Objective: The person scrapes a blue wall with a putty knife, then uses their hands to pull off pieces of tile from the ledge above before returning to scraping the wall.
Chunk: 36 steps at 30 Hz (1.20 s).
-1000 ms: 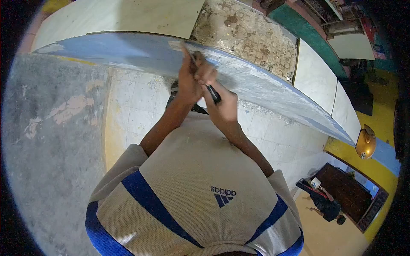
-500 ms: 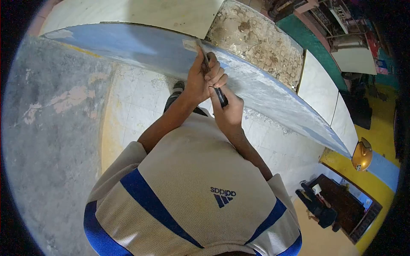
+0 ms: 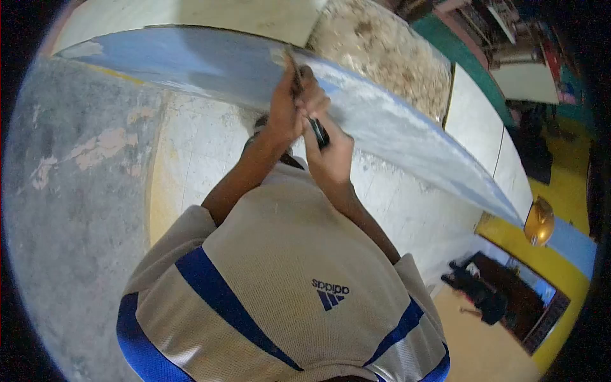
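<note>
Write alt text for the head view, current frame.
Both hands grip a black-handled tool, left hand above right hand, with its thin tip pressed against a worn blue painted surface. Below are the person's beige, blue-striped shirt and a pale tiled floor.

Obs., surfaces only:
- board (image 3: 210, 63): blue paint, matt; coat worn to whitish, streaky patches toward the right end.
- tool (image 3: 316, 132): black handle, smooth with a slight sheen, looks plastic; thin pale blade, material unclear through blur.
- shirt (image 3: 286, 254): beige knit cloth with a fine mesh texture, matt, blue bands.
- grey surface (image 3: 70, 191): rough, mottled plaster, flaked to pinkish patches.
- floor (image 3: 203, 153): pale tiles, dull and dusty.
- patch (image 3: 382, 51) beyond the board: coarse, pitted, crumbly.
- round object (image 3: 540, 221): golden, glossy.
</note>
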{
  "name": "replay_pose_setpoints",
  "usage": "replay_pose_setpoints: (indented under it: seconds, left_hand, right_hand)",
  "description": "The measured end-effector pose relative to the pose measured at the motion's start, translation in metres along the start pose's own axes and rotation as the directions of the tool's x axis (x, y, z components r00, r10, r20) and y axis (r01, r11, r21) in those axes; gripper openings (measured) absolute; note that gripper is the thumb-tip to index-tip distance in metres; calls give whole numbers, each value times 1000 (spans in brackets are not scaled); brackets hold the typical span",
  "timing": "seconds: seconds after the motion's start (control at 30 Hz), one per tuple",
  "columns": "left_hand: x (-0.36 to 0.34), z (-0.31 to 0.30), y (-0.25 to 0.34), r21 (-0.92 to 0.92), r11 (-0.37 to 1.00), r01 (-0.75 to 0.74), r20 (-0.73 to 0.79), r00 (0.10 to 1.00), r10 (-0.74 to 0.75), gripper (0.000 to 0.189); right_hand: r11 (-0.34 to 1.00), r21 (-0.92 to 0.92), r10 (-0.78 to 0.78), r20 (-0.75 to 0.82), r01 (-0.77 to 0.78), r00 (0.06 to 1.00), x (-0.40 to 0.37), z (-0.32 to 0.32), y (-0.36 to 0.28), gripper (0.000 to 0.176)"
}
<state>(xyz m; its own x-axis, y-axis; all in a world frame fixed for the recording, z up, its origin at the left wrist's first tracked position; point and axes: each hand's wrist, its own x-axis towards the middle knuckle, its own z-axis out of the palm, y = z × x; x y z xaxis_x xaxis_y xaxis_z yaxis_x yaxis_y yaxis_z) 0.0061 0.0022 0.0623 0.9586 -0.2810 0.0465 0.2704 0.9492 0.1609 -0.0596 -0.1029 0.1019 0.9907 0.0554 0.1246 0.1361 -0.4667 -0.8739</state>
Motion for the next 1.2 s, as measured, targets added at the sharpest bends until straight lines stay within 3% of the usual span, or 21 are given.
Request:
replay_pose_setpoints:
  seconds: [0.07, 0.17, 0.2, 0.3, 0.5, 0.6, 0.7, 0.8, 0.9, 1.0, 1.1, 1.13, 1.2]
  left_hand:
    - [6, 2, -2, -53, 998, -31, 49, 998, 34, 49]
    - [11, 6, -11, -64, 996, -58, 4, 998, 58, 50]
    - [9, 8, -11, -12, 998, -68, 3, 998, 68, 49]
    - [7, 10, -6, 68, 992, -109, -32, 993, 112, 47]
    - [7, 9, -5, -22, 996, -84, 2, 996, 84, 46]
    - [9, 7, -2, -11, 996, -94, 55, 994, 94, 45]
    - [7, 11, -4, -64, 995, -83, -34, 996, 81, 45]
    - [9, 2, 0, -20, 994, -105, 12, 994, 105, 45]
    - [10, 3, -3, -90, 994, -64, 83, 994, 71, 44]
    - [23, -35, 29, 81, 976, -202, 135, 973, 190, 44]
    - [-14, -14, 46, 219, 936, -277, -162, 935, 315, 49]
    - [-27, -16, 52, 204, 945, -256, -138, 948, 286, 53]
    - [-65, -39, 48, 224, 953, -204, -152, 959, 241, 67]
  right_hand:
    - [1000, -4, -16, -21, 16, 1000, 0, -6, -6, 19]
    - [997, 23, 71, 39, -72, 997, 3, -18, -3, 18]
    - [999, 45, 0, -18, 1, 1000, 1, -17, -3, 18]
    - [996, 84, 19, 5, -19, 1000, 4, -13, -5, 17]
    - [988, 36, -149, -42, 150, 988, 4, -13, -3, 18]
    - [997, 15, -74, 9, 74, 997, 6, -14, -6, 19]
    - [995, 66, -77, 14, 75, 997, 3, -18, -7, 19]
    - [991, 61, -120, 16, 119, 993, 6, -15, -7, 19]
    - [992, 48, -115, 41, 113, 993, 6, -22, -10, 21]
    - [928, 109, -356, -9, 355, 934, 38, 8, 8, 23]
    - [915, -44, -370, 302, 401, 878, 57, 12, -3, 27]
    - [944, -14, -299, 379, 329, 875, 45, -6, -16, 29]
    - [915, 113, -397, 415, 387, 819, 21, -28, -2, 31]
